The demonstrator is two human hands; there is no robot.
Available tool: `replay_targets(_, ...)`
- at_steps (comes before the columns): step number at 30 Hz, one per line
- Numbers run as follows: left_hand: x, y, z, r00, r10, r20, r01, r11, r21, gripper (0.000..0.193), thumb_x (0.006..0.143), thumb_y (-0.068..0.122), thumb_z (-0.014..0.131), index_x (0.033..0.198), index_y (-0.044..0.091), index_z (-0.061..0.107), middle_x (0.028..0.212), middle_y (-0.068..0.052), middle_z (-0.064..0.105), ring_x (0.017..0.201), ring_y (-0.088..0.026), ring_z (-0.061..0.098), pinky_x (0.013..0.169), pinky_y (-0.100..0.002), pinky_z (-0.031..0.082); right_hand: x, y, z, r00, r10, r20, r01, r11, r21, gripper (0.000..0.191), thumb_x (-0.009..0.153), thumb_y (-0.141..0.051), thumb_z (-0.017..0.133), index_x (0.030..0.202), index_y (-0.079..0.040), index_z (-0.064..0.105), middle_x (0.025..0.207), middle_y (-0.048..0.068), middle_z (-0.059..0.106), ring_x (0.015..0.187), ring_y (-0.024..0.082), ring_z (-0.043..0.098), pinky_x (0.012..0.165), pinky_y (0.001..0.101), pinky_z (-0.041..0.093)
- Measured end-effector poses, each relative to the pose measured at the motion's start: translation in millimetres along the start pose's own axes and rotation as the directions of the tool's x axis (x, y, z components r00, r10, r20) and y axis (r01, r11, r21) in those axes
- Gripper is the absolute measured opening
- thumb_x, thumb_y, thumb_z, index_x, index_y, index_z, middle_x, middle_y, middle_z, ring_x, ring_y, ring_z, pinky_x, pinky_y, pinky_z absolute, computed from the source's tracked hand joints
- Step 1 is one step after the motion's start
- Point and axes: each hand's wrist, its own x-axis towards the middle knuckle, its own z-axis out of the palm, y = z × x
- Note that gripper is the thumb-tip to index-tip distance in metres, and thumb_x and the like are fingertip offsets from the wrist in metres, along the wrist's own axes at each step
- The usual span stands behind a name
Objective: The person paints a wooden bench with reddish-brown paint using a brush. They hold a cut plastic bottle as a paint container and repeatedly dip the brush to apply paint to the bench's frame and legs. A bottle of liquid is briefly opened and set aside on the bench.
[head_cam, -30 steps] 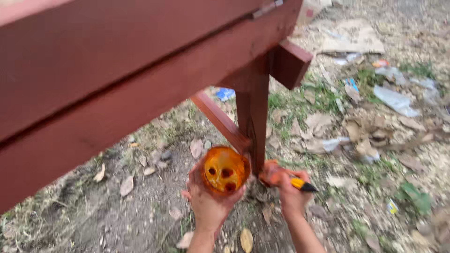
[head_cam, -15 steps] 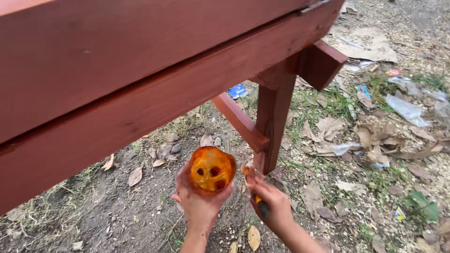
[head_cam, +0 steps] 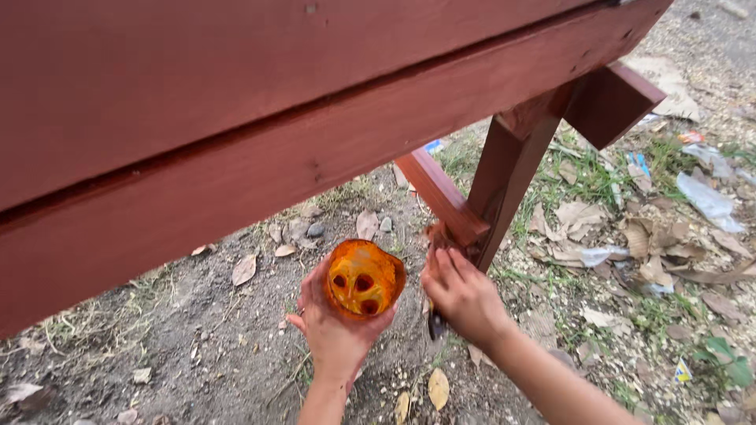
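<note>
Paint work low on the desk leg

Paint sits ready in the orange cup (head_cam: pixel 364 279) that our left hand (head_cam: pixel 337 330) grasps from below, its mouth tipped toward us, held above the dirt ground (head_cam: pixel 197 346) just left of the red wooden leg (head_cam: pixel 508 181). Our right hand (head_cam: pixel 465 295) is clenched around a brush (head_cam: pixel 435 323); only its dark handle shows below the fingers, and the head is pressed up where the slanted brace (head_cam: pixel 437 193) meets the leg. We judge the step in hand to be coating that joint, since the desk (head_cam: pixel 236 118) above us already looks evenly red. Next, we think, the brush would need fresh paint from the cup, which is right beside it, and short careful strokes into the corner. Dry leaves (head_cam: pixel 575 216) and litter lie around the leg's foot.
</note>
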Motion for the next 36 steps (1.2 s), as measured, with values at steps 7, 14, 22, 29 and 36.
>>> replay_targets(7,2,-12,-7,0.998,0.058,0.007,-0.058,0.997,-0.046,0.118,0.045,0.046,0.096,0.146,0.019,0.042,0.133,-0.007,0.051,0.13,-0.033,0.047,0.111,-0.073,0.022,-11,2,-16,0.742,0.291,0.604,-0.491,0.849,0.195,0.058,0.072,-0.02,0.074,0.129,-0.025,0.063,0.139,0.017,0.058,0.12,0.032,0.062,0.09,0.0445,0.056)
replay_targets(14,-2,-11,2,0.994,0.106,0.036,-0.108,0.992,0.061,0.119,0.038,0.041,0.1,0.142,0.02,0.045,0.139,-0.005,0.051,0.132,-0.031,0.047,0.109,-0.074,0.018,-39,11,22,0.972,0.227,0.067,-0.237,0.935,0.262,0.056,0.07,-0.005,0.073,0.124,-0.018,0.066,0.131,0.018,0.065,0.111,0.033,0.069,0.079,0.0431,0.059)
replay_targets(22,-2,-1,6,0.976,0.213,0.045,-0.216,0.974,0.062,0.119,0.037,0.041,0.101,0.14,0.022,0.047,0.141,-0.004,0.049,0.133,-0.03,0.047,0.109,-0.078,0.014,-29,20,-33,0.753,0.632,0.183,-0.531,0.419,0.736,0.03,0.083,-0.016,0.082,0.113,-0.02,0.08,0.107,0.004,0.084,0.089,0.013,0.081,0.082,0.0276,0.064)
replay_targets(29,-5,11,14,0.964,0.232,0.129,-0.243,0.967,0.073,0.114,0.041,0.041,0.099,0.142,0.026,0.047,0.142,-0.001,0.046,0.134,-0.031,0.046,0.106,-0.083,0.009,-15,54,-137,0.641,0.673,0.369,-0.531,0.042,0.846,0.034,0.078,-0.007,0.079,0.111,-0.005,0.077,0.096,0.008,0.081,0.085,0.013,0.074,0.076,0.0281,0.06)
replay_targets(36,-9,18,21,0.915,0.401,0.036,-0.401,0.916,-0.009,0.109,0.045,0.043,0.098,0.14,0.023,0.047,0.14,-0.003,0.049,0.136,-0.03,0.045,0.11,-0.08,-0.011,-4,22,-143,0.745,0.628,0.223,-0.407,0.163,0.899,0.033,0.078,-0.008,0.08,0.112,-0.006,0.078,0.097,0.007,0.081,0.086,0.011,0.074,0.077,0.0263,0.06)
